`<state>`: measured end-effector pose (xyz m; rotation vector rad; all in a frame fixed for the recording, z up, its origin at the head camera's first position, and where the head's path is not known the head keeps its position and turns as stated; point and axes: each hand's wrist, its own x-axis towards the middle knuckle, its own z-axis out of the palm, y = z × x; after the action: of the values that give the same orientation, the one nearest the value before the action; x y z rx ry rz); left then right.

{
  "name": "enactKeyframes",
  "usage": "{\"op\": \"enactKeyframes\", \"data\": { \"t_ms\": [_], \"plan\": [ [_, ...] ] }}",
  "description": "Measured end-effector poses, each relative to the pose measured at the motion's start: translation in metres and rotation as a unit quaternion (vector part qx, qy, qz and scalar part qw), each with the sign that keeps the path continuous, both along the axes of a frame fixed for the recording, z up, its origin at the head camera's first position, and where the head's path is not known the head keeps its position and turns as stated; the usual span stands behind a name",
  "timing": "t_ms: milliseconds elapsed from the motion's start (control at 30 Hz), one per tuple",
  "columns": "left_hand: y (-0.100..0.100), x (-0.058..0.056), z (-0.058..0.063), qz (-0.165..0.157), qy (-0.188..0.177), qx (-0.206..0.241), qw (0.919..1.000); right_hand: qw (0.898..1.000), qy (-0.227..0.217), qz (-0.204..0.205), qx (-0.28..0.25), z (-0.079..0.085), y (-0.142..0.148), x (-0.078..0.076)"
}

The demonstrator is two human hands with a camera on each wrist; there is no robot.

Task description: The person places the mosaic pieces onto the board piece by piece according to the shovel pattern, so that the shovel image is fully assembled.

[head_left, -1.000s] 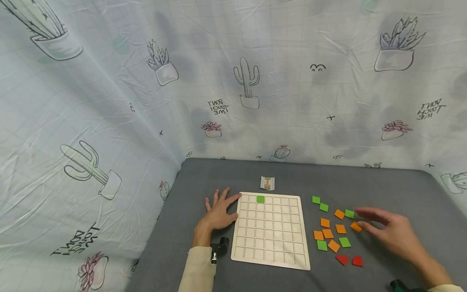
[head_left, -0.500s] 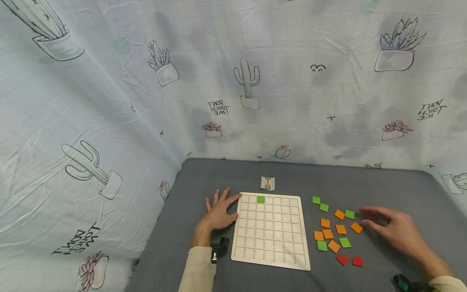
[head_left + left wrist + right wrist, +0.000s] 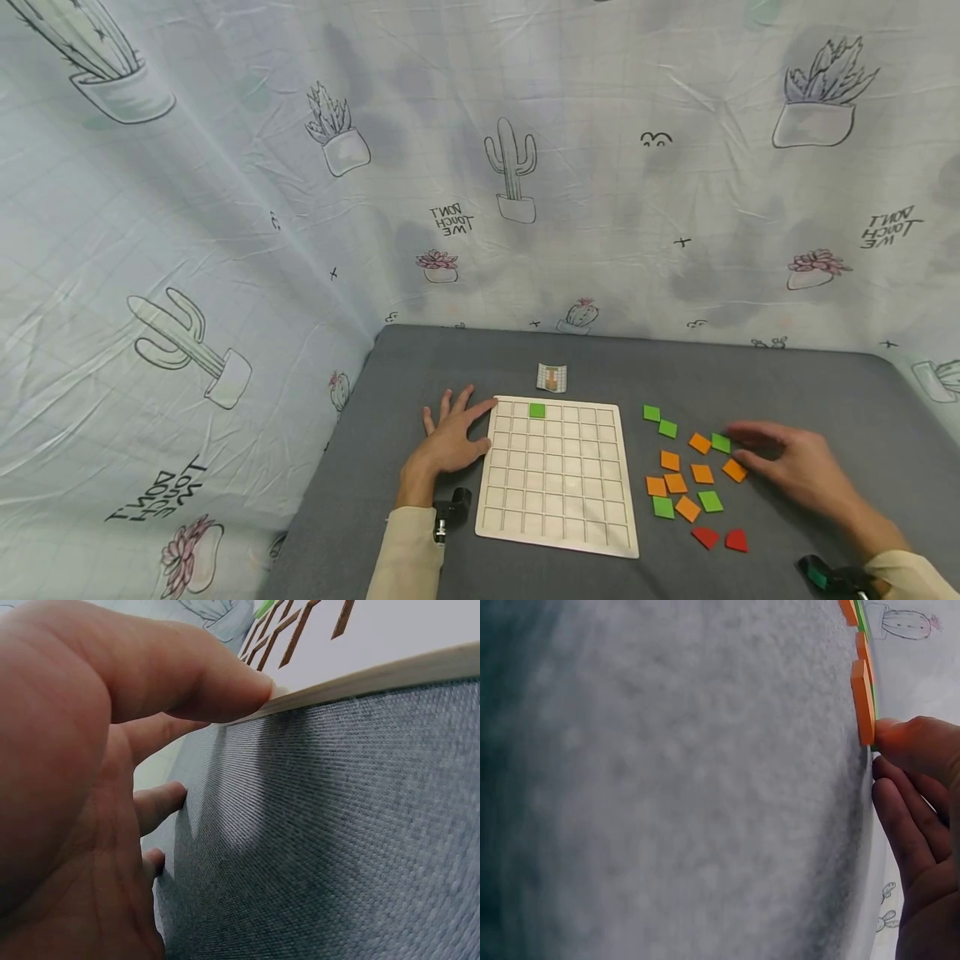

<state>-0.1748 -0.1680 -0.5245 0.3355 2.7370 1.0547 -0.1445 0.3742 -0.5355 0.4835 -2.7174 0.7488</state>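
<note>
One green tile (image 3: 537,410) sits in the board (image 3: 555,483), near the left hand (image 3: 448,442), whose spread thumb and forefinger touch its rim; fourteen loose tiles (image 3: 702,473) – apparently left to place – lie before the right hand (image 3: 798,467), thumb and forefinger apart, contact uncertain.

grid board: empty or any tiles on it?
Not empty: the board has one green tile in its far row; the other cells are bare.
</note>
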Motion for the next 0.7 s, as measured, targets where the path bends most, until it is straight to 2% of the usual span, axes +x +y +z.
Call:
{"op": "enactKeyframes", "data": {
  "t_ms": [367,700],
  "plan": [
    [-0.001,0.0,0.0,-0.001,0.0,0.003,1.0,1.0,-0.013,-0.007,0.016,0.004,-0.011,-0.001],
    [-0.001,0.0,-0.001,-0.002,-0.002,0.005,1.0,1.0,0.02,-0.007,0.005,0.0,-0.008,0.0]
  ]
}}
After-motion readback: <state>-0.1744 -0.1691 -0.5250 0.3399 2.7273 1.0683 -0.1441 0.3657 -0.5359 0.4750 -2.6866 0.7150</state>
